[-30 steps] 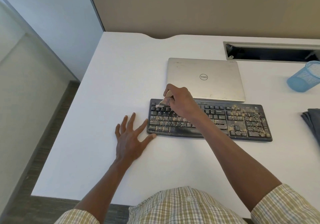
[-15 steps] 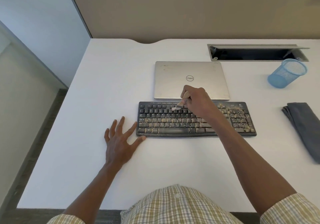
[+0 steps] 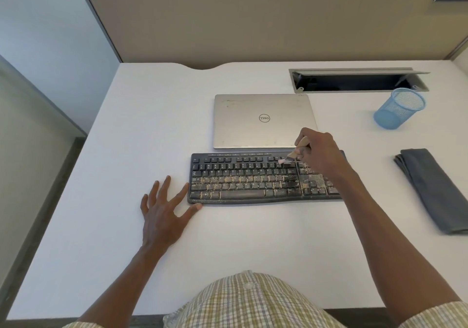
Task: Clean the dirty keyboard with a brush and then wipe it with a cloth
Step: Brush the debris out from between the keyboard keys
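Observation:
A black keyboard lies across the white desk, its middle and right keys speckled with tan dust. My right hand grips a small wooden-handled brush, whose pale bristles touch the upper key rows toward the right. My left hand rests flat on the desk with fingers spread, its thumb and forefinger against the keyboard's left end. A folded grey cloth lies on the desk at the right, apart from both hands.
A closed silver laptop sits just behind the keyboard. A blue mesh cup stands at the back right, near an open cable slot in the desk. A partition wall rises behind the desk.
My right hand has swept the brush rightward along the upper key rows, from the left end to the right part. My left hand has kept its place at the keyboard's left end.

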